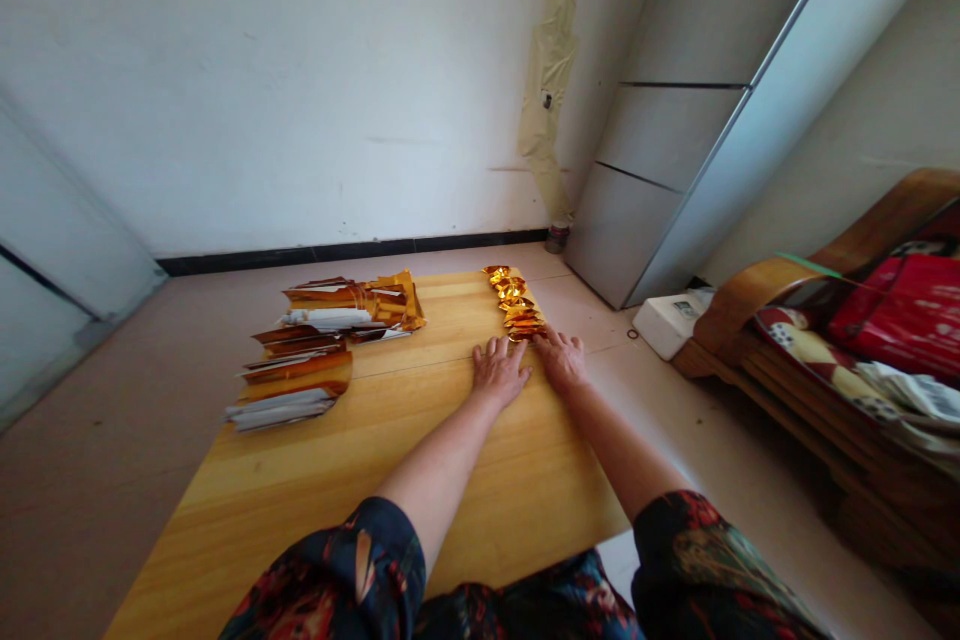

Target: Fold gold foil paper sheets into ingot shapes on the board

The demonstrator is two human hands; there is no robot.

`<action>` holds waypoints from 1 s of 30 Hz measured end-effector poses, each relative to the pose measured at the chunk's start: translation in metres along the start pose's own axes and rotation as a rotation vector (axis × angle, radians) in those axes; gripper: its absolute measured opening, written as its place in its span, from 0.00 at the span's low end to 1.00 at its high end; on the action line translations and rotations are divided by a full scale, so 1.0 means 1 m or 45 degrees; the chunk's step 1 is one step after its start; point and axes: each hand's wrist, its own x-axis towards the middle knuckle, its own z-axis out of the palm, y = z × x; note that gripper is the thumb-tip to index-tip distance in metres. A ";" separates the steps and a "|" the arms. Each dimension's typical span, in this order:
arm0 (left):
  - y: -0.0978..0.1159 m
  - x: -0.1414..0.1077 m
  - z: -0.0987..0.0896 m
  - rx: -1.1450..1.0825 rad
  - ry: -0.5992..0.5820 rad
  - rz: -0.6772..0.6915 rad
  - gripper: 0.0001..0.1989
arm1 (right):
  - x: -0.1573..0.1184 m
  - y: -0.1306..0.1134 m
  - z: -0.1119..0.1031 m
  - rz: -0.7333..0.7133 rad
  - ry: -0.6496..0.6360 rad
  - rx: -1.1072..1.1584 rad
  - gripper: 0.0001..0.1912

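Observation:
A row of shiny gold folded foil pieces (pixel 513 300) runs along the far right part of the wooden table (pixel 420 460). My left hand (pixel 501 372) lies palm down on the wood at the row's near end, fingers spread, with the fingertips close to the nearest foil piece. At the right side of that same end, by the table's edge, is my right hand (pixel 562 360). Its fingers are stretched out and touch or almost touch the last piece; exact contact is too small to tell. Neither hand visibly grips anything.
Two stacks of gold and white paper sheets lie on the table's left: a far stack (pixel 352 305) and a nearer stack (pixel 296 380). A grey refrigerator (pixel 660 140) stands beyond the right corner. A wooden sofa (pixel 780 360) and a white box (pixel 664 325) are at right.

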 end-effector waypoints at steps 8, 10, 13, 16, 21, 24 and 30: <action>0.001 0.002 0.004 -0.019 0.080 -0.079 0.25 | 0.002 0.001 0.000 -0.031 -0.047 0.027 0.18; 0.002 0.001 0.004 -0.008 0.077 -0.104 0.24 | 0.002 0.002 0.000 -0.039 -0.058 0.028 0.18; 0.003 0.004 0.001 -0.004 0.049 -0.129 0.25 | 0.003 0.002 -0.002 -0.040 -0.076 0.019 0.17; 0.003 0.009 -0.005 -0.005 0.010 -0.137 0.23 | 0.002 0.003 -0.004 -0.017 -0.065 0.010 0.18; 0.001 0.015 -0.009 -0.015 0.009 -0.100 0.21 | 0.004 0.002 -0.004 0.037 -0.049 -0.026 0.18; -0.001 0.009 -0.004 -0.027 0.057 -0.087 0.20 | 0.006 -0.002 -0.003 0.078 -0.059 -0.062 0.17; -0.002 -0.002 0.005 -0.037 0.060 -0.080 0.23 | 0.002 -0.008 -0.004 0.107 0.018 -0.083 0.17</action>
